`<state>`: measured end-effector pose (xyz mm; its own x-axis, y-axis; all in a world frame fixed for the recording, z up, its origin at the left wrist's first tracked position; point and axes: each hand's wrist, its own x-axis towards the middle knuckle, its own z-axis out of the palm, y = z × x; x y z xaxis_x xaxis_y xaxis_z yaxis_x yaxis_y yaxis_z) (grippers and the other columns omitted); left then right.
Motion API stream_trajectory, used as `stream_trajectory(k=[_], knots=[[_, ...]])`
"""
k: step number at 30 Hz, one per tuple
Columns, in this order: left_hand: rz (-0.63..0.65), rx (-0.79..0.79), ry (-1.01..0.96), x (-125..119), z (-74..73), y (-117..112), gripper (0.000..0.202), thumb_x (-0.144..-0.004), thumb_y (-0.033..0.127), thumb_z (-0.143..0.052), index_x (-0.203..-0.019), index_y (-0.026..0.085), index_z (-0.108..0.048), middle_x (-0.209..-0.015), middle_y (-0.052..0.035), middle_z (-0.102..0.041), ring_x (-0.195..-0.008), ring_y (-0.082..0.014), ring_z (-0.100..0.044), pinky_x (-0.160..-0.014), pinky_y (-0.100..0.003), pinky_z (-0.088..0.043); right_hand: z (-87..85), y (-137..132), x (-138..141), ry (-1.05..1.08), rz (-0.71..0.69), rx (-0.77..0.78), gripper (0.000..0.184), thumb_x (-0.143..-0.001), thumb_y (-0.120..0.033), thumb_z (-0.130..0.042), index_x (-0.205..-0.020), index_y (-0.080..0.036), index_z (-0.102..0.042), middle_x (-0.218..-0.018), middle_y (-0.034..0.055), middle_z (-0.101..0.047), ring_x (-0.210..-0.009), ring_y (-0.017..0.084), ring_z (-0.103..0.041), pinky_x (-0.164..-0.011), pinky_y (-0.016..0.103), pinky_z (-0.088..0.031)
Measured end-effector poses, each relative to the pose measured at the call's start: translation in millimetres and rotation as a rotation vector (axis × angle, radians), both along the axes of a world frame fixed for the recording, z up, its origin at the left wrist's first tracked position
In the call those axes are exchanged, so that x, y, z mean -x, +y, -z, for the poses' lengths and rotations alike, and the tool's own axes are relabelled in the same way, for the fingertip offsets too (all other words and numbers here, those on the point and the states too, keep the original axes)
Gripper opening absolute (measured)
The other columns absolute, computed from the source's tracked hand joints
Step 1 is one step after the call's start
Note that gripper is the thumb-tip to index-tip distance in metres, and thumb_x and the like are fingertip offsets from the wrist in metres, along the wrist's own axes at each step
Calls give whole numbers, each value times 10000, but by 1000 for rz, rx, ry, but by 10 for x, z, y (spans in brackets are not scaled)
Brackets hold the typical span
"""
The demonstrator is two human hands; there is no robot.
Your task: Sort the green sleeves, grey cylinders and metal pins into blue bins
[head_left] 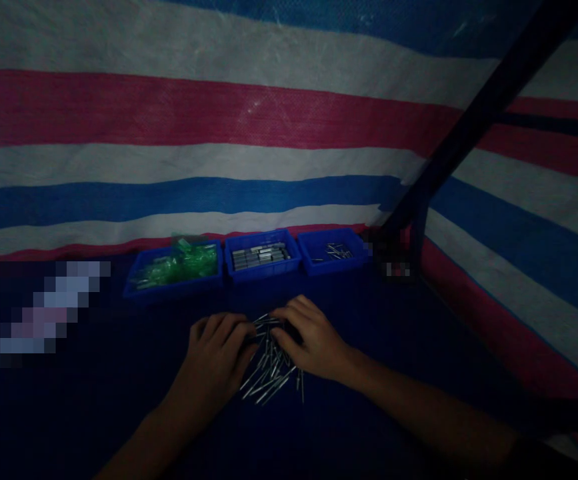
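Note:
A loose heap of thin metal pins (269,373) lies on the dark blue table surface (119,400). My left hand (219,350) rests on the heap's left side with its fingers curled onto the pins. My right hand (309,337) sits on the heap's right side, fingers bent and pressing at the top of the pile. The two hands' fingertips nearly meet over the pins. Dim light hides whether either hand pinches a pin.
Three blue trays stand in a row at the back: one with green plastic parts (173,270), one with grey metal blocks (261,257), one with a few pins (333,252). A striped tarp (269,120) forms the wall. A dark pole (469,120) slants at right.

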<state>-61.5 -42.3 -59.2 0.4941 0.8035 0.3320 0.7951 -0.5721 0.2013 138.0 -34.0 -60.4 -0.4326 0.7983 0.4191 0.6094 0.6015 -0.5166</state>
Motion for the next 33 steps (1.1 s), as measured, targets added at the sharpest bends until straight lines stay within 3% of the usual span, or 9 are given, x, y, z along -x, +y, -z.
stream_trajectory(k=[7,13,18,24,28,33], knots=[[-1,21,-2,-50,29,-33,102,-839,184,-486,-869,222,-575,-921,-25,-630,-916,-219,-508,-808,-409,-311,-44,-24,32,-109,-96,36,223,-850,-277,-481,-1020,-153,-555,-867,65,-589,-834,185,-485,-762,348,-405],[45,82,-178,-40,44,21,104,-859,182,-459,-851,206,-560,-828,-19,-624,-815,-186,-522,-716,-335,-383,-23,-1,16,-45,-157,-51,187,-845,-276,-492,-951,-149,-578,-817,59,-592,-776,175,-486,-688,326,-401],[28,187,-346,-74,-23,134,119,-873,195,-444,-934,209,-545,-811,-17,-592,-765,-148,-551,-658,-260,-456,-43,159,-24,61,-119,-141,114,-838,-204,-493,-881,-147,-581,-758,47,-596,-724,161,-499,-650,314,-401],[-55,205,-440,-147,-122,380,173,-844,204,-456,-1003,197,-525,-860,-25,-591,-789,-148,-592,-688,-268,-483,-136,374,-28,7,-133,-241,144,-859,-202,-456,-863,-151,-590,-751,50,-599,-706,159,-504,-641,312,-406],[-41,217,-498,-208,-156,530,185,-841,211,-476,-1015,178,-531,-838,-17,-610,-756,-137,-595,-670,-254,-476,-119,452,-56,40,-49,-235,134,-828,-178,-465,-765,-146,-578,-708,45,-575,-681,154,-497,-627,301,-399],[18,189,-478,-216,-97,572,129,-811,199,-544,-927,178,-596,-839,-18,-619,-794,-138,-587,-693,-247,-475,-41,500,-99,93,9,-187,190,-832,-154,-414,-687,-159,-537,-645,27,-526,-634,142,-476,-591,282,-381]])
